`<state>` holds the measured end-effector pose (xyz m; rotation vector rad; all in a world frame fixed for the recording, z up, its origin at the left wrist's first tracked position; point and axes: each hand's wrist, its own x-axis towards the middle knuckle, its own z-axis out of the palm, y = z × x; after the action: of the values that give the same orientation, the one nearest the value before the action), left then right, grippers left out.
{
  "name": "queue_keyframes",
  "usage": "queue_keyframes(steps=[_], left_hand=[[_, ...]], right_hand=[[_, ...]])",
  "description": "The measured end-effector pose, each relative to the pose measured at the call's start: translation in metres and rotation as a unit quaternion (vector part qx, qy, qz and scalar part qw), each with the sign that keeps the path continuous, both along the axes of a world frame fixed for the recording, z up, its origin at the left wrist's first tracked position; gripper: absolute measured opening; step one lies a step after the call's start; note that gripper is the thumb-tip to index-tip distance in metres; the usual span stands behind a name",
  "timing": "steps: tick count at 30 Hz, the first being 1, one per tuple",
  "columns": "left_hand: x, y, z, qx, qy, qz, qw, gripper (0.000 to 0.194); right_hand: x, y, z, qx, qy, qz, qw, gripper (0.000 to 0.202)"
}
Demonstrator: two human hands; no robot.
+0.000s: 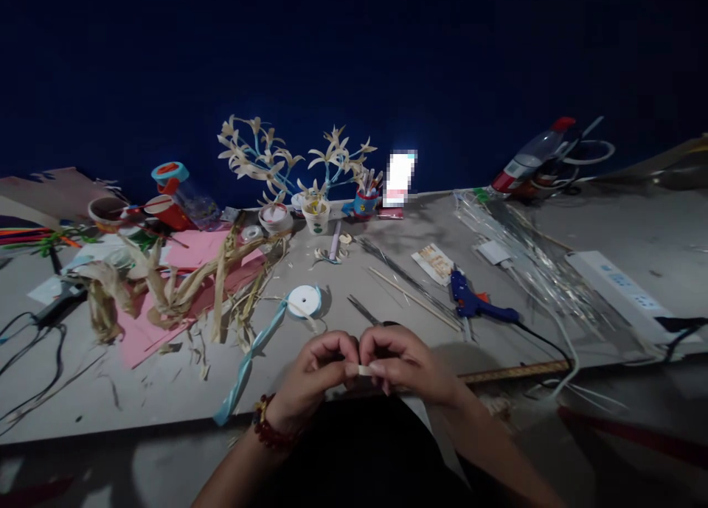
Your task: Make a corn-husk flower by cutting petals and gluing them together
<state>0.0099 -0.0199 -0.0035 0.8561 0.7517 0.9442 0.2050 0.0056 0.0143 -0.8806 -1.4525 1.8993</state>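
Between my two hands, at the table's front edge, is a small pale strip point(365, 371). My left hand point(327, 364) pinches its left end with thumb and forefinger. At its right end, the thumb and fingers of my right hand point(406, 362) are closed on it as well. Just beyond my hands lie scissors point(369, 312), their blades pointing away to the left and their handles partly hidden. A white ribbon spool point(304, 301) rests to the left, with light blue ribbon point(251, 360) trailing over the front edge.
Dried husks point(182, 294) lie on pink paper point(136, 342) at left. Handmade flowers point(265, 158) stand in cups at the back, near a glowing phone point(400, 178). At right are a blue glue gun point(479, 299), thin wires point(409, 272), a power strip point(619, 290) and a bottle point(531, 158).
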Motion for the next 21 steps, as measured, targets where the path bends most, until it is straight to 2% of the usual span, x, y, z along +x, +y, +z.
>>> queue_keyframes(steps=[2, 4, 9, 12, 14, 17, 19, 21], left_hand=[[-0.002, 0.0, 0.0, 0.023, 0.025, -0.007, 0.999, 0.018], [-0.002, 0.0, 0.0, 0.036, 0.03, -0.022, 0.999, 0.019], [0.002, -0.002, 0.0, 0.0, -0.049, -0.028, 0.998, 0.025], [0.003, -0.003, 0.0, 0.004, -0.095, -0.009, 0.995, 0.022], [0.002, -0.003, 0.001, 0.0, -0.078, -0.007, 0.997, 0.02], [-0.001, -0.003, 0.001, -0.006, -0.03, -0.005, 1.0, 0.019], [-0.003, -0.002, 0.0, 0.011, -0.013, -0.008, 1.0, 0.019], [-0.004, -0.002, -0.001, 0.033, -0.006, -0.015, 0.999, 0.019]], right_hand=[[-0.001, 0.0, 0.003, 0.045, -0.034, 0.0, 0.998, 0.018], [-0.004, -0.001, 0.002, 0.04, -0.026, -0.001, 0.999, 0.018], [-0.01, -0.004, -0.018, -0.124, 0.091, -0.008, 0.988, 0.016], [-0.01, -0.006, -0.024, -0.16, 0.149, -0.045, 0.975, 0.017], [-0.009, -0.006, -0.019, -0.134, 0.134, -0.052, 0.98, 0.018], [-0.007, -0.006, -0.005, -0.041, 0.055, -0.021, 0.997, 0.019], [-0.006, -0.006, 0.002, 0.028, 0.005, -0.01, 1.0, 0.016], [-0.008, -0.006, 0.003, 0.05, -0.009, -0.016, 0.999, 0.015]])
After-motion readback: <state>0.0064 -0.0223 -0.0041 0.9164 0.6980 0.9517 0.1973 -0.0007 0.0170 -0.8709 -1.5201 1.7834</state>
